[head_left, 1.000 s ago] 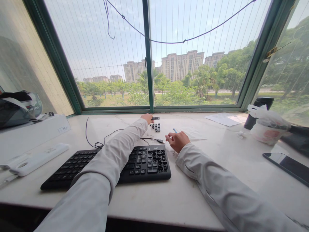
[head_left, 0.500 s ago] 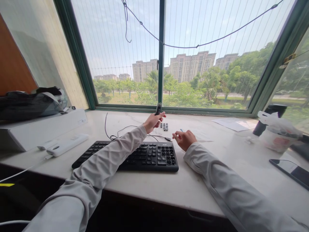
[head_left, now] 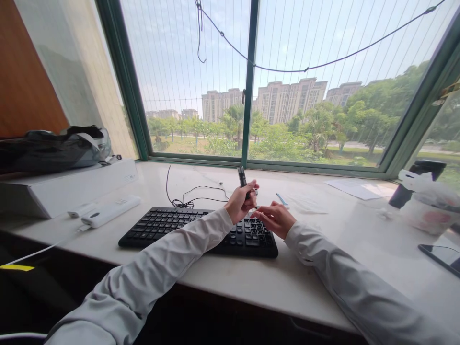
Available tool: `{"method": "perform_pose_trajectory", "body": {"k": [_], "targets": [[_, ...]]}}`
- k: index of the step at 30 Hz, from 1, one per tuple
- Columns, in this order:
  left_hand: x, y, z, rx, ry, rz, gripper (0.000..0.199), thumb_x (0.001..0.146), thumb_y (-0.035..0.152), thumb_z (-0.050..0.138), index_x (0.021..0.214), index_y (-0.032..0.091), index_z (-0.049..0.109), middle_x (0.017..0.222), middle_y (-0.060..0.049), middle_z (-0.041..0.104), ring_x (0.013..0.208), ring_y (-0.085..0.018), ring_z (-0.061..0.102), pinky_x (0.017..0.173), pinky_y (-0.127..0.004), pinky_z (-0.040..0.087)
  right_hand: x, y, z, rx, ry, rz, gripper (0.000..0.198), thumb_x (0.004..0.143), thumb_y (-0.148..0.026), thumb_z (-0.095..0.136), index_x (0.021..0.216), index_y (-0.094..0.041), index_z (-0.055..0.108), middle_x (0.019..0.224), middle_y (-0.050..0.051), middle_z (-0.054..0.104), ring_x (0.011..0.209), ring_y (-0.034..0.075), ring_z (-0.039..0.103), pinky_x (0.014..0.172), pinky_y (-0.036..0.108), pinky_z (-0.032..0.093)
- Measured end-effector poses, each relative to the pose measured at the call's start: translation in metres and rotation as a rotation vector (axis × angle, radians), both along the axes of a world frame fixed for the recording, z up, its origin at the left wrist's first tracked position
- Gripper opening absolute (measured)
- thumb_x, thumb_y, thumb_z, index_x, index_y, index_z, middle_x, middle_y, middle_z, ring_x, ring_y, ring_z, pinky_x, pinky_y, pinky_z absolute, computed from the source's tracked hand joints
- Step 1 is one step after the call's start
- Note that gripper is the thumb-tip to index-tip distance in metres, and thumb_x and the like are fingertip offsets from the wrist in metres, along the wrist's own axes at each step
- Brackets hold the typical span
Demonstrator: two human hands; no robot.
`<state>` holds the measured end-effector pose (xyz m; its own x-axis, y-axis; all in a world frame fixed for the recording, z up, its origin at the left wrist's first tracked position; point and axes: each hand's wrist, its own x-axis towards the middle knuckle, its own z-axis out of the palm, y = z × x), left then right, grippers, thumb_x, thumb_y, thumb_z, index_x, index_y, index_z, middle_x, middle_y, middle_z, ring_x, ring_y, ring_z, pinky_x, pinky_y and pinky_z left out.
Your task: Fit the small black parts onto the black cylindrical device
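The left hand (head_left: 242,201) of a person in grey sleeves wraps around a black tool (head_left: 242,176), its end pointing up toward the window (head_left: 201,43). The right hand (head_left: 275,218) meets it close by, fingers bent and drawn together; whether they pinch anything cannot be told. Both hover over the far edge of a black keyboard (head_left: 161,227), lying flat on a pale table (head_left: 223,282), near its number pad (head_left: 253,235), where several keys look bare of caps. The step in hand appears to be close fingertip work above that pad. The next move, by this judgement, calls for a steady left grip and a fine right-hand pinch, with neither wrist knocking the keys. Beyond the keyboard lies its coiled cable (head_left: 183,204); right of the hands, a blue stick (head_left: 282,199) and a paper sheet (head_left: 361,189). Farther right sit a bagged tub (head_left: 429,211) and a phone (head_left: 440,254).
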<state>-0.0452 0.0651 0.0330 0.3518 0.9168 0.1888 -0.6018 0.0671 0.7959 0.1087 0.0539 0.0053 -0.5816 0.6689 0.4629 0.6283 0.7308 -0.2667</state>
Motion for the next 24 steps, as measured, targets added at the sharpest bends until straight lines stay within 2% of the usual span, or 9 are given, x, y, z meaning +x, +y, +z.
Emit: {"method": "perform_pose_trajectory", "body": {"k": [5, 7, 10, 14, 18, 24], "targets": [[0.000, 0.001, -0.005, -0.010, -0.074, 0.042, 0.034, 0.072, 0.042, 0.070, 0.080, 0.015, 0.051, 0.053, 0.009, 0.037, 0.038, -0.002, 0.029, 0.036, -0.017, 0.024, -0.007, -0.007, 0.002, -0.150, 0.046, 0.014, 0.053, 0.091, -0.057, 0.031, 0.084, -0.020, 0.069, 0.046, -0.003, 0.056, 0.046, 0.010, 0.048, 0.078, 0.030, 0.040], [-0.001, 0.001, -0.006, -0.016, -0.066, 0.043, 0.032, 0.073, 0.041, 0.069, 0.080, 0.016, 0.050, 0.054, 0.008, 0.038, 0.038, -0.002, 0.031, 0.037, -0.017, 0.025, -0.008, -0.010, 0.003, -0.228, 0.071, 0.043, 0.052, 0.090, -0.058, 0.033, 0.086, -0.020, 0.068, 0.045, -0.003, 0.055, 0.045, 0.010, 0.049, 0.067, 0.026, 0.041], [-0.002, 0.000, -0.008, -0.024, -0.067, 0.016, 0.027, 0.076, 0.037, 0.066, 0.079, 0.016, 0.050, 0.055, 0.007, 0.040, 0.039, -0.004, 0.036, 0.038, -0.017, 0.029, -0.008, -0.011, 0.003, -0.281, 0.093, 0.077, 0.053, 0.089, -0.058, 0.036, 0.085, -0.017, 0.069, 0.044, -0.003, 0.052, 0.043, 0.010, 0.048, 0.052, 0.021, 0.036], [-0.003, -0.001, -0.009, -0.035, -0.097, -0.042, 0.020, 0.077, 0.030, 0.063, 0.079, 0.016, 0.049, 0.057, 0.006, 0.041, 0.041, -0.004, 0.039, 0.040, -0.017, 0.031, -0.007, -0.008, 0.000, -0.256, 0.078, 0.107, 0.049, 0.089, -0.055, 0.038, 0.083, -0.017, 0.068, 0.043, -0.004, 0.051, 0.043, 0.009, 0.045, 0.050, 0.020, 0.033], [-0.003, -0.006, -0.007, -0.035, -0.136, -0.098, 0.019, 0.076, 0.027, 0.063, 0.075, 0.015, 0.048, 0.056, 0.007, 0.037, 0.040, -0.003, 0.034, 0.039, -0.017, 0.028, -0.007, -0.002, -0.006, -0.181, 0.053, 0.085, 0.049, 0.087, -0.057, 0.041, 0.080, -0.017, 0.068, 0.044, -0.003, 0.051, 0.043, 0.009, 0.041, 0.051, 0.022, 0.031], [-0.003, -0.016, -0.001, 0.014, -0.082, -0.183, 0.027, 0.078, 0.027, 0.058, 0.062, 0.017, 0.038, 0.049, 0.009, 0.023, 0.033, -0.003, 0.019, 0.034, -0.019, 0.016, 0.004, 0.003, -0.004, -0.015, -0.096, 0.139, 0.050, 0.091, -0.055, 0.035, 0.080, -0.021, 0.070, 0.054, 0.001, 0.058, 0.054, 0.012, 0.043, 0.067, 0.029, 0.035]]}}
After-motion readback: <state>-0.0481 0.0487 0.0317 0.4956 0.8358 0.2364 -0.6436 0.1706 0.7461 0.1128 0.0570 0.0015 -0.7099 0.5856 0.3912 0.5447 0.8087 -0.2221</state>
